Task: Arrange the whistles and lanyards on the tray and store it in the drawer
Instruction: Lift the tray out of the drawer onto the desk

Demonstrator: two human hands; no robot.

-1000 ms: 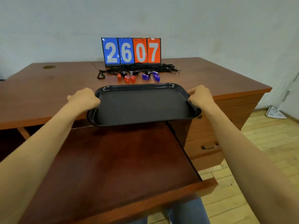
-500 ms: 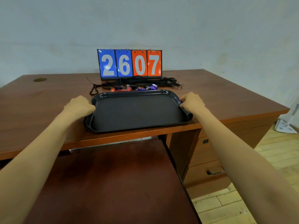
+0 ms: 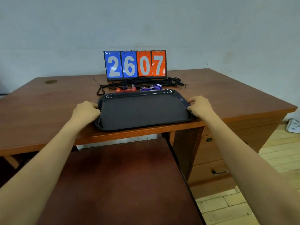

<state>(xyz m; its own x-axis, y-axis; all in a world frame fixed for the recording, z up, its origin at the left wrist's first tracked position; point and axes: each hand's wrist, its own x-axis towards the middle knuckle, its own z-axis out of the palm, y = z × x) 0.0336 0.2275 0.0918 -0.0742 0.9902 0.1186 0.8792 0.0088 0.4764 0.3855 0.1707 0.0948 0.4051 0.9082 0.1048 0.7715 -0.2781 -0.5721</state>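
Gripping black plastic tray (image 3: 142, 111) by both short rims: left hand (image 3: 86, 111) curled round left rim, right hand (image 3: 200, 107) curled round right rim. Cannot tell exact thumb placement.

Lying flat on desk (image 3: 48, 108), close to front edge, well of tray bare. Just behind far rim: red whistles (image 3: 128, 90) and purple whistles (image 3: 151, 88), mixed in with tangled black lanyards (image 3: 146, 82), all in front of flip scoreboard (image 3: 135, 64). Below and nearer: drawer (image 3: 121, 176), pulled out, dark wood floor exposed.

Handling, as judged:
- Tray: looks stiff, light, shallow-lipped, glossy at rim. Likely to let small hard pieces slide if tilted. Best held as now, mid-way along both short rims, and kept level.
- Whistles: look small, hard, light plastic. Suited to a fingertip pinch at the body, one at a time.
- Lanyards: limp, thin, intertwined. Likely to drag neighbours along when lifted. Better taken at the clip end beside the whistle, with cord gathered before laying down.

Risk: loose cord trailing over rim and snagging on desk edge while lowering into drawer.
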